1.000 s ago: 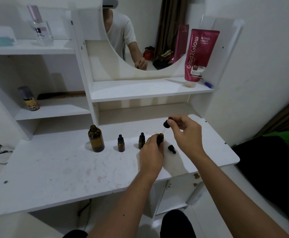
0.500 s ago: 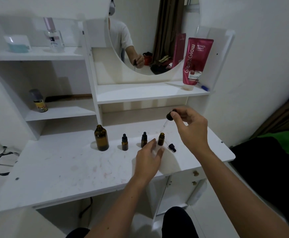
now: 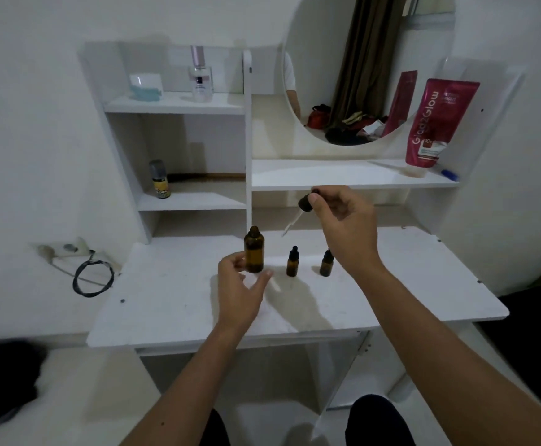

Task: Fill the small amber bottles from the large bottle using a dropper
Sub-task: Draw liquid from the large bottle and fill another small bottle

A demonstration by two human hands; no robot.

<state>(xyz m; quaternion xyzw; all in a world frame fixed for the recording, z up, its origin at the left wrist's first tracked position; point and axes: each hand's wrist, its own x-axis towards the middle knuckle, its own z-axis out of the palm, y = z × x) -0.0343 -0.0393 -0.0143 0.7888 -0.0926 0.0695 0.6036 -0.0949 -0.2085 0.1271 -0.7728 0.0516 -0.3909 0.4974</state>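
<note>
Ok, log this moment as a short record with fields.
large bottle: upright on desk, uncapped
left hand: open, fingers by the large bottle's base
right hand: pinches dropper by its bulb, above the desk
dropper tip: points down-left, toward the large bottle
small bottles: two in view, both capped, right of the large bottle

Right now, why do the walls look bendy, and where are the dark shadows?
Head view: the wide lens bows the shelf unit edges and walls outward; soft grey shadows of both arms fall on the white table beneath the right hand; the left hand and the frame's corners look slightly blurred.
</note>
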